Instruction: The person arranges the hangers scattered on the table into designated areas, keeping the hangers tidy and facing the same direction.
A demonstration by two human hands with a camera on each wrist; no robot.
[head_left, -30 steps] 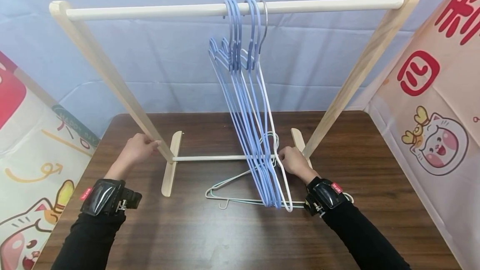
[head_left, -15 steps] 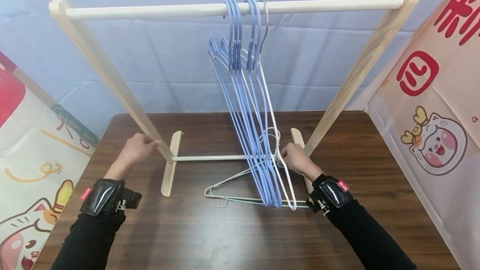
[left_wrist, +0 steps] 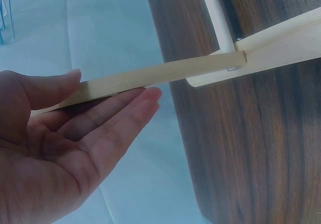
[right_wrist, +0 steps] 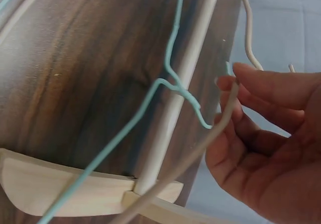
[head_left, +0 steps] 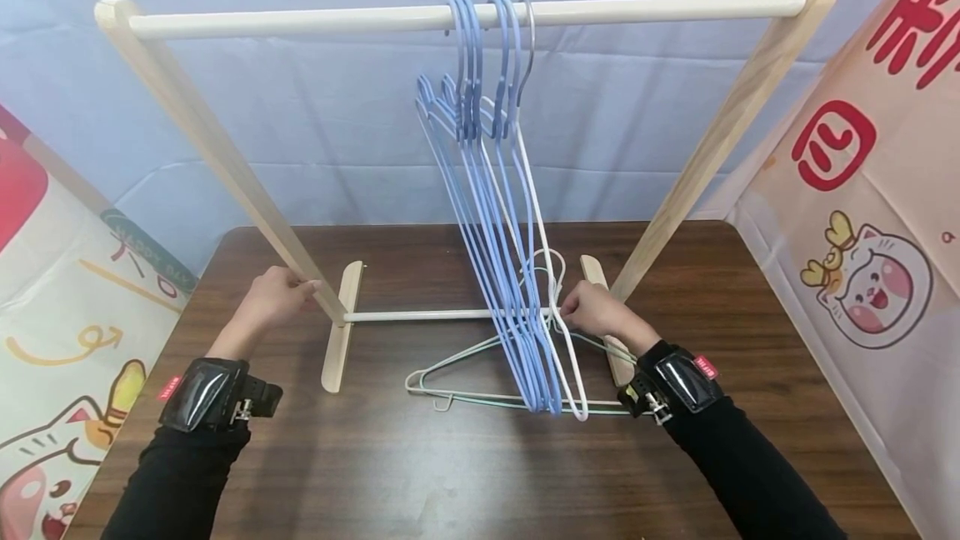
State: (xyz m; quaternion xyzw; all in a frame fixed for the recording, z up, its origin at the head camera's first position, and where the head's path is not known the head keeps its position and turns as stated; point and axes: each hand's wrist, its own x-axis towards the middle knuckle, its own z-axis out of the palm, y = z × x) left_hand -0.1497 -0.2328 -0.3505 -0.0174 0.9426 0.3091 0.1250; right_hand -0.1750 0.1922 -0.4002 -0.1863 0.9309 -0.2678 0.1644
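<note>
My left hand holds the left wooden upright of a hanger rack low down, its thumb on one face and fingers on the other in the left wrist view. Behind the lower ends of the hung hangers, my right hand pinches the neck of a beige wire hanger between thumb and fingers. A mint-green wire hanger lies just beside it, its hook running in behind the fingers. Both span the rack's lower white bar in the right wrist view.
Several blue hangers and a white, metal-hooked hanger hang from the white top rod. The right upright stands behind my right hand. A small hook shows at the lower wires on the brown table.
My right hand and forearm have shifted a little to the right, and the hanger hook beside the fingers has moved up and right. The left hand stays on the upright.
</note>
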